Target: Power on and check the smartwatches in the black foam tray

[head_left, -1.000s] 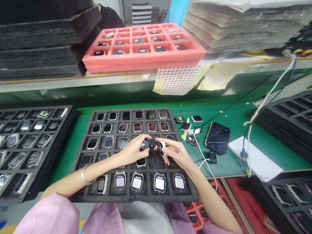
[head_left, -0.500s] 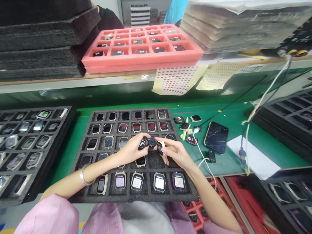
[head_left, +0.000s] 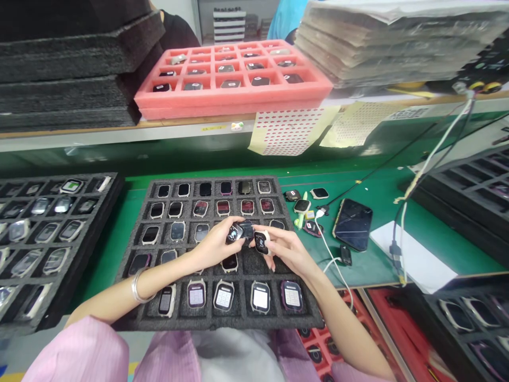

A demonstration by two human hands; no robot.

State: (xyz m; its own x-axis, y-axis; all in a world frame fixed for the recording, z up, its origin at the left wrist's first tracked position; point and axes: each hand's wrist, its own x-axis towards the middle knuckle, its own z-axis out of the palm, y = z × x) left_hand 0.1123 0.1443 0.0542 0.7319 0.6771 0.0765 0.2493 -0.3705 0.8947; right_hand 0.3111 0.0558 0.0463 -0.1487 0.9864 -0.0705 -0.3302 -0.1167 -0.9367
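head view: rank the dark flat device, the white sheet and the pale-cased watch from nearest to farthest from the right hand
1. Pale-cased watch: held in the right hand.
2. Dark flat device: on the green table, to the hand's right.
3. White sheet: farther right, beyond the device.

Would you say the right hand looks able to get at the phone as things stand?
Probably not just now: the right hand is holding a watch, and a white cable lies between it and the phone, though nothing covers the phone.
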